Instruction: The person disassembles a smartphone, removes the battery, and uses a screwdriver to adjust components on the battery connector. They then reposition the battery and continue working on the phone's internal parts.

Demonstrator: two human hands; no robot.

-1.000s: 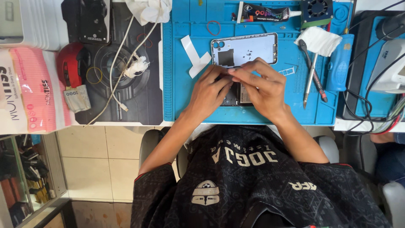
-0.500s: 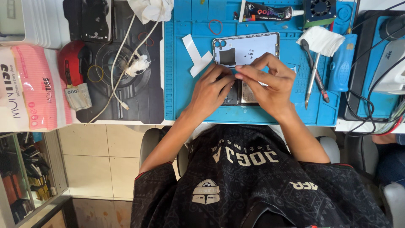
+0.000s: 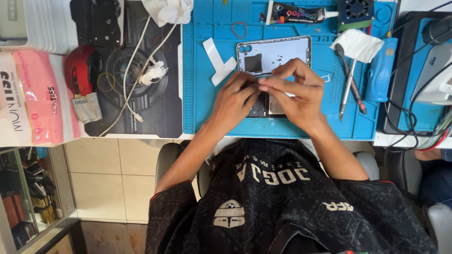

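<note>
My left hand and my right hand meet over the opened phone body, which lies on the blue work mat mostly hidden under my palms. My fingertips come together at about twelve o'clock from the phone body, pinched nearly closed on something too small to make out (I cannot tell whether it is a part or a bit of film). Straight on at twelve o'clock, just beyond the pinch, lies the silver back cover, inner face up, its long axis running nine to three. Both hands sit about equally near it; the right reaches slightly further. The tweezers rest at three o'clock, well apart from my right hand.
</note>
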